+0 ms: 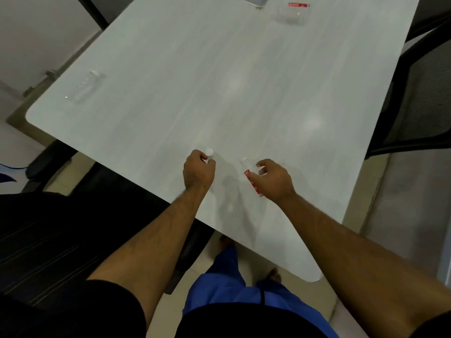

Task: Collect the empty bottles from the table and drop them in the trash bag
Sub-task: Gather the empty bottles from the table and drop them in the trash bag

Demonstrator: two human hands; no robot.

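Note:
My right hand [274,179] is wrapped around a clear bottle with a red label [252,182] near the table's front edge; its open neck [244,160] points away from me. My left hand [199,170] pinches a small white cap [209,152] between its fingertips, just left of the bottle's neck. A second clear bottle [84,87] lies on its side at the table's left edge. A third clear bottle with a red label [294,13] lies at the far right of the table. No trash bag is in view.
The white table [219,81] fills the middle of the view. A black mesh chair [419,98] stands at its right side, and a black chair [61,228] at its left front. A clear object [253,0] sits at the far edge.

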